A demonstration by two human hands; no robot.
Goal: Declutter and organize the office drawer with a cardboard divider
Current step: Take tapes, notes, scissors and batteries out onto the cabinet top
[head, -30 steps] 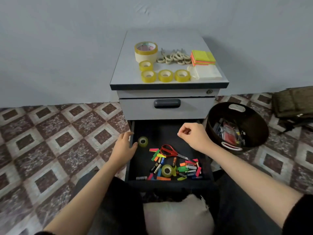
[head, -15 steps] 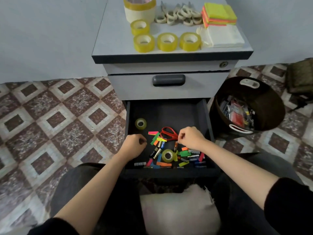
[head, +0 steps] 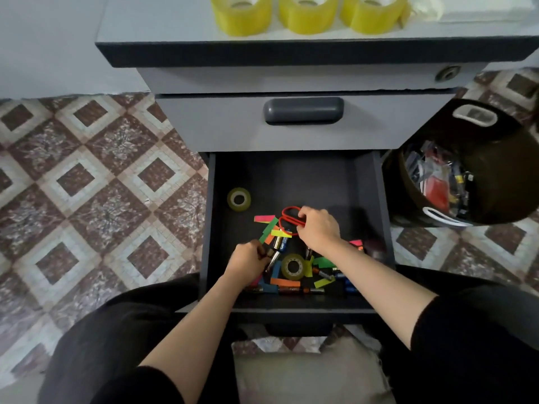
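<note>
The bottom drawer (head: 364,182) stands pulled out, dark inside. Red-handled scissors (head: 287,221) lie among coloured paper strips (head: 269,231), batteries (head: 280,243) and a tape roll (head: 293,266) near its front. My right hand (head: 318,228) has its fingers curled on the scissors' red handles. My left hand (head: 248,259) is curled over small items at the pile's left edge and seems to pinch a battery. A second small tape roll (head: 239,199) sits alone at the drawer's back left. No cardboard divider is in view.
Three yellow tape rolls (head: 306,13) stand on the cabinet top (head: 163,36). The upper drawer (head: 218,123) is shut. A dark round basket (head: 495,158) holding mixed stationery sits on the tiled floor to the right. A cushion (head: 306,371) lies between my knees.
My head has leaned closer over the drawer. My right hand moved onto the scissors' handles. My left hand slid right into the pile's left edge.
</note>
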